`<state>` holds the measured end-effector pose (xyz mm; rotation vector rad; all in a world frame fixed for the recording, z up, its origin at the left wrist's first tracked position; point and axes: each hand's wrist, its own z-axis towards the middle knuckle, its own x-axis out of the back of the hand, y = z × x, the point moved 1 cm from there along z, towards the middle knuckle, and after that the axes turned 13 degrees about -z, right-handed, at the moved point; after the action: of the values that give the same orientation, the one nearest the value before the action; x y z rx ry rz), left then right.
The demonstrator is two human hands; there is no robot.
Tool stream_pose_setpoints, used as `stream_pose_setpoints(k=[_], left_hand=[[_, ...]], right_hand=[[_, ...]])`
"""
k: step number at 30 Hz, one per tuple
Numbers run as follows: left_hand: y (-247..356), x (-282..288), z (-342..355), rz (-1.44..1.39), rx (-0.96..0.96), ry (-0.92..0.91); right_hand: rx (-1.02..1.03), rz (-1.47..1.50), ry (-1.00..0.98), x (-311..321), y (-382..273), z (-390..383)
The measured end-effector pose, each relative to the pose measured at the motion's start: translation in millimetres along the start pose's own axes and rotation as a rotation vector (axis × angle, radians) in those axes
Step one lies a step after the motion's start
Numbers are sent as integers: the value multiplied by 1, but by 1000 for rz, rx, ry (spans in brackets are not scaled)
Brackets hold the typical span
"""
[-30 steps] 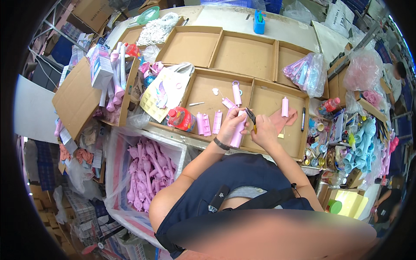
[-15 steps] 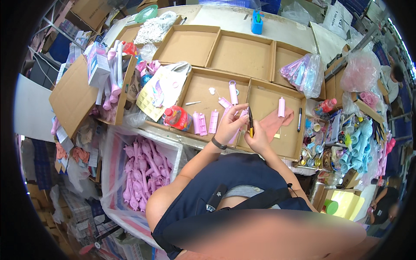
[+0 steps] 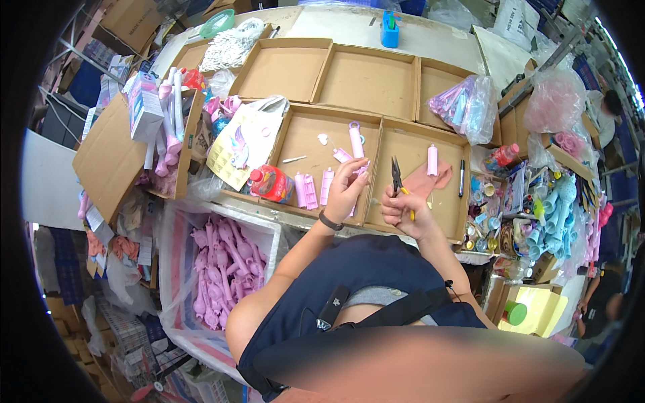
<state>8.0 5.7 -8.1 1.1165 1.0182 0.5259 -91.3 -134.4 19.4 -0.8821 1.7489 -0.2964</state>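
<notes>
The right hand (image 3: pixel 411 211) is clamped on a pair of pliers (image 3: pixel 397 178) with yellow handles, the dark nose pointing away from the body, above the right cardboard tray (image 3: pixel 405 138). The left hand (image 3: pixel 346 188) is apart from the pliers, its fingers bent against a pink part (image 3: pixel 363 170) that it largely hides; whether it grips this part cannot be told. In the left cardboard tray (image 3: pixel 302 138), a pink tube with a ring (image 3: pixel 355 140) lies just beyond that hand, and open pink shells (image 3: pixel 306 191) lie to its left, near a red bottle (image 3: pixel 272 183). In the right tray, another pink tube (image 3: pixel 432 160) lies at a salmon cloth (image 3: pixel 437 178), with a dark pen (image 3: pixel 461 178) near the right wall
</notes>
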Motion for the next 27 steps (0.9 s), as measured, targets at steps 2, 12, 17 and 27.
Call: stream_pose_setpoints(k=[2, 12, 17, 27], left_hand=[[1, -1, -2, -273, 198, 2], [18, -23, -5, -721, 388, -37], [15, -26, -9, -636, 343, 17], [17, -24, -11, -508, 428, -78]], right_hand=[[139, -609, 299, 2, 5, 4], [584, -1865, 717, -4, 17, 16], [549, -1849, 696, -5, 21, 20], [453, -1493, 659, 3, 25, 18]])
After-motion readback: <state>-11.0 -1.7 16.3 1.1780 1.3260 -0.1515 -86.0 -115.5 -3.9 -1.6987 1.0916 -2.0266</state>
